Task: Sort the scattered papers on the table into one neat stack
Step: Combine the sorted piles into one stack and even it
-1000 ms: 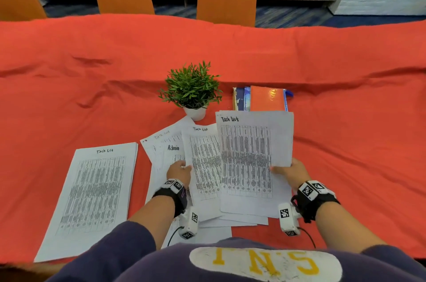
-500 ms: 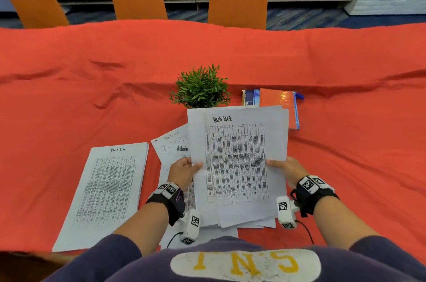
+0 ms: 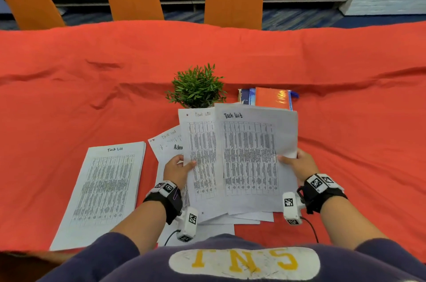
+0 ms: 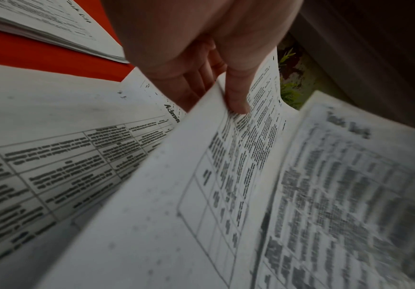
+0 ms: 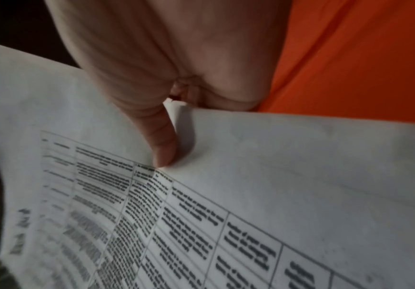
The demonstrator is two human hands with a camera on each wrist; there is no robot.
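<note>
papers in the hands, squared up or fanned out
Fanned out: the left hand sheet sticks out beside the right hand sheet.

Printed sheets between both hands

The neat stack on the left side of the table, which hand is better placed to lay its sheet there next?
Left. The left hand pinches its sheet right beside the neat stack; the right hand holds its own sheet farther away.

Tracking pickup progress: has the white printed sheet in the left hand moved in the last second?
Yes. The white printed sheet rose toward the small green potted plant; its top edge now hides the pot.
</note>
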